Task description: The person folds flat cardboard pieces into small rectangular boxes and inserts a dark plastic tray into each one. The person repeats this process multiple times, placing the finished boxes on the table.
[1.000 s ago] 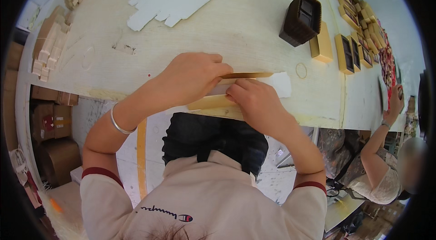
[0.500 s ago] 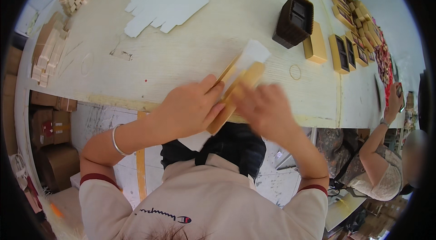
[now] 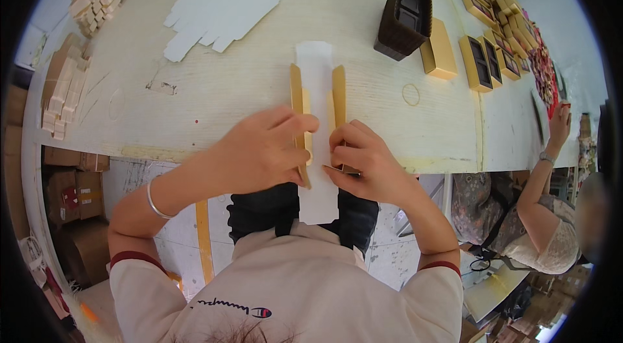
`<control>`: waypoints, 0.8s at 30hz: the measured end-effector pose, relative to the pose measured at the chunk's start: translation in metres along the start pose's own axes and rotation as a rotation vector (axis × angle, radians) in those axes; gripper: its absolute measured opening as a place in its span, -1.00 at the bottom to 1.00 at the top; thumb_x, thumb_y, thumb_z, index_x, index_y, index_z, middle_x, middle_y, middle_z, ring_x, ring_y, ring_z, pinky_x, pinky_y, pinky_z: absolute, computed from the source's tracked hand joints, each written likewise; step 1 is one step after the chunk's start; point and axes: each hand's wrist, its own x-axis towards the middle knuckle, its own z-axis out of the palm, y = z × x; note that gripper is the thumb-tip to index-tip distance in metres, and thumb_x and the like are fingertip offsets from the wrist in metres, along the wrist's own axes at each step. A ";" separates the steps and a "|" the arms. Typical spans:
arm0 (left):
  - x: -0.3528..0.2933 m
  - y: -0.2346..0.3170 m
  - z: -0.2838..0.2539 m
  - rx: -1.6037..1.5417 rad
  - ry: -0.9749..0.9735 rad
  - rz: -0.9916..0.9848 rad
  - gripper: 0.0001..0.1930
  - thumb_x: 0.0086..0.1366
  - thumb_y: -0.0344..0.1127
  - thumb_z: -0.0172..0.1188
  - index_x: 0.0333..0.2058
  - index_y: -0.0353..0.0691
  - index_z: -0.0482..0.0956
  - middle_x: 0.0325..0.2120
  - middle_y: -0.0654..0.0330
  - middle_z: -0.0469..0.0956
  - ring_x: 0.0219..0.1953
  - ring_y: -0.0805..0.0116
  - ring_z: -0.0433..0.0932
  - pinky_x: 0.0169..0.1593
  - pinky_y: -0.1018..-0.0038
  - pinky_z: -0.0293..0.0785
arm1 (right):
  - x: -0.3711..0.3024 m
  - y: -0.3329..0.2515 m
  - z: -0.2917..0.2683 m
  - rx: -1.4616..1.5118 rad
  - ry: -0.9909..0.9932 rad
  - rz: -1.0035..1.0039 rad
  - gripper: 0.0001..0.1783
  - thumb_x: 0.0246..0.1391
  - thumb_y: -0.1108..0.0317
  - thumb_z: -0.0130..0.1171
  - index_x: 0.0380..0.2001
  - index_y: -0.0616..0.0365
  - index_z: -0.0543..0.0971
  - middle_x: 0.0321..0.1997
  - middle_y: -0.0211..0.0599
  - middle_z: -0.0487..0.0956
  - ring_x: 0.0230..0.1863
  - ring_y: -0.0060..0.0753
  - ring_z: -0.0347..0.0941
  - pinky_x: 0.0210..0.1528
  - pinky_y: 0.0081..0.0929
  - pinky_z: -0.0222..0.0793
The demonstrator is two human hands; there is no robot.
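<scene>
A part-folded cardboard box [image 3: 317,93], white inside and gold outside, lies lengthwise at the table's front edge, its near end sticking out over my lap. Both long sides stand up, while the far and near end flaps lie flat. My left hand [image 3: 276,145] is closed on the left side wall, fingers bent over it. On the right side wall, my right hand [image 3: 363,158] is closed too, with the thumb reaching inside. A stack of flat white card blanks [image 3: 224,9] is spread on the table beyond my left hand.
Dark brown plastic trays [image 3: 405,18] stand stacked at the back right beside a closed gold box [image 3: 439,51]. Several gold boxes with dark inserts [image 3: 477,64] line the right side. Folded card piles [image 3: 65,90] sit at the left edge. Another person [image 3: 538,213] works at the right.
The box has turned from slanting to pointing straight away from me, and its sides have spread apart. My right hand has moved down and closed on the right wall.
</scene>
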 end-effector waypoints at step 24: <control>0.001 0.027 0.035 -0.310 0.164 -0.449 -0.86 0.17 -0.37 0.24 -0.48 -0.31 0.52 -0.52 0.12 0.46 -0.45 0.10 0.48 -0.40 0.32 0.41 | -0.028 -0.023 0.004 -0.434 -0.019 -0.044 -0.27 -0.25 0.71 0.13 0.14 0.19 0.40 0.16 0.03 0.35 0.02 0.02 0.40 0.02 -0.33 0.39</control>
